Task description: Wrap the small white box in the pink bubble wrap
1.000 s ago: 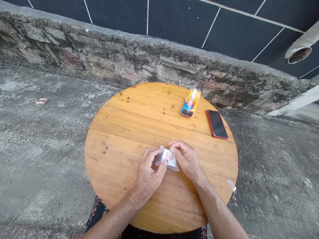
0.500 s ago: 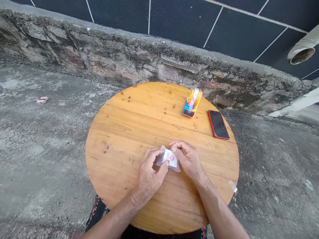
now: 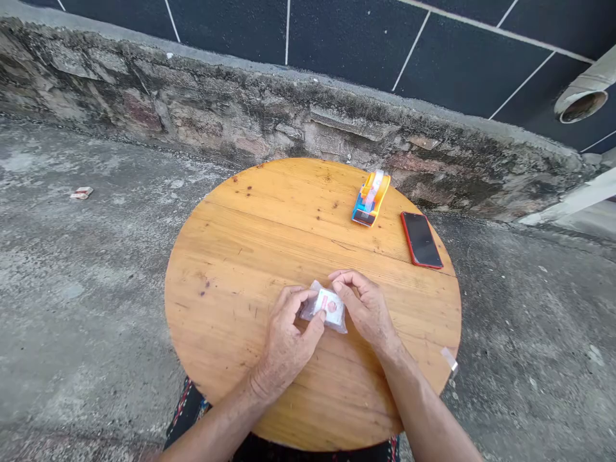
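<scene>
A small white box point(image 3: 331, 307) with pink print lies in loose clear plastic wrap point(image 3: 308, 310) near the middle front of the table. My left hand point(image 3: 291, 326) grips it from the left, thumb on the box's near side and index finger along the far edge of the wrap. At the package's far right corner, my right hand point(image 3: 362, 303) has thumb and index finger brought together in a pinch. Whatever lies between those fingertips is too small to make out.
The round wooden table point(image 3: 231, 256) carries a yellow and blue tape dispenser point(image 3: 370, 197) at the back and a red-cased phone point(image 3: 421, 240) at the right. A short strip of clear tape point(image 3: 449, 358) hangs at the right edge. Beyond runs a stone wall base point(image 3: 269, 122).
</scene>
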The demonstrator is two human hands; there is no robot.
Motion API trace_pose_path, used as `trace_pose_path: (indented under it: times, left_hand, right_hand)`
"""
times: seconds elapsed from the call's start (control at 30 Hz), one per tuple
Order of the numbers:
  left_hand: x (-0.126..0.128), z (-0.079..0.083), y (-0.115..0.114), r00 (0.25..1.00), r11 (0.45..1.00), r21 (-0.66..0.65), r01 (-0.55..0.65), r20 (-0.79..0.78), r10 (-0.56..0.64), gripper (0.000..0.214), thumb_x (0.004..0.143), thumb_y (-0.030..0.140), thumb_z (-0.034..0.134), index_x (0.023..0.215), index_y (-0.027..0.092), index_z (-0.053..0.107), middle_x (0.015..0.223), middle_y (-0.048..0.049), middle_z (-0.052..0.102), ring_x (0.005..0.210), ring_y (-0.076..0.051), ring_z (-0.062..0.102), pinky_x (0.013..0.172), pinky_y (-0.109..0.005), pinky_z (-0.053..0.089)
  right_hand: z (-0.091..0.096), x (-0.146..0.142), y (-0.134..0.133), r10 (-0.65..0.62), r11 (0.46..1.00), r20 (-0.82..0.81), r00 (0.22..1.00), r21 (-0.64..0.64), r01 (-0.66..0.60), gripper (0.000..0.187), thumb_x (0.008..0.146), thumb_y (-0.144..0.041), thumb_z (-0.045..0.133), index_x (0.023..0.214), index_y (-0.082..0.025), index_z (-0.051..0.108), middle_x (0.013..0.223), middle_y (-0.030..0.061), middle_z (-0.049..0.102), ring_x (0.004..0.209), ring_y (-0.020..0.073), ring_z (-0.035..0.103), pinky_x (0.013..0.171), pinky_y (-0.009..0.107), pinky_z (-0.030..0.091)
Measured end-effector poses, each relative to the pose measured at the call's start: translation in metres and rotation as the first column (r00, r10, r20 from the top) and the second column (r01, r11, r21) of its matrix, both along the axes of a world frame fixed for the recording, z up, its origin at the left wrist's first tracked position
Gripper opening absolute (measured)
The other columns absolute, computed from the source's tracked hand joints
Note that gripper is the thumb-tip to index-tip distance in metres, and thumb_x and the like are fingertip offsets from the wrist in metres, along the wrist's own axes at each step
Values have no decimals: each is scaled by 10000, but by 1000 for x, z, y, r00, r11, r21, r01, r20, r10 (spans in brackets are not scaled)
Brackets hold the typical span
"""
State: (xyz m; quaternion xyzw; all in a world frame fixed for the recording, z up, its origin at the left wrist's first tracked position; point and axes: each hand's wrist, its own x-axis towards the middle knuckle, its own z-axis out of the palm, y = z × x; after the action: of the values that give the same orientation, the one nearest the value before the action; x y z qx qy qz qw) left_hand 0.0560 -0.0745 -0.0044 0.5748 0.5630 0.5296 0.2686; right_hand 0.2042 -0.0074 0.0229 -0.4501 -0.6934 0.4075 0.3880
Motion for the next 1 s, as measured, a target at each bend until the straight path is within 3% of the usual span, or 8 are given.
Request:
trace_pose_path:
  times: [0.63,0.83,1.0]
  left_hand:
    - [0,3,-2,1000,1000,27,-6,0,6,233,817,160,573,1049,191,581,1021,-53,587,966,-179,573,845,-322,495]
    - [2,1,-4,994,993,102,65,-90,-55,475,836,172,559,1303,207,480,1262,-110,511,1183,-231,506,977,-397,476]
    - [3,-3,-6,983,988,86,124,-149,-111,480,825,161,551,1300,212,504,1352,-125,439,1253,-253,465,1037,-436,442]
  right_hand:
    - [-3,-1,-2,-41,999,-23,999,5,41,146,890,-293,546,788,-204,603,971,59,664,971,202,609,832,320,447]
    - [-4,2,-1,-46,999,-43,998,-3,46,139,894,-307,546,821,-207,608,1010,57,664,947,192,608,824,312,455]
    - [-4,4,-1,-48,999,-54,997,4,48,137,894,-309,549,824,-209,611,1010,55,670,977,199,602,857,322,445]
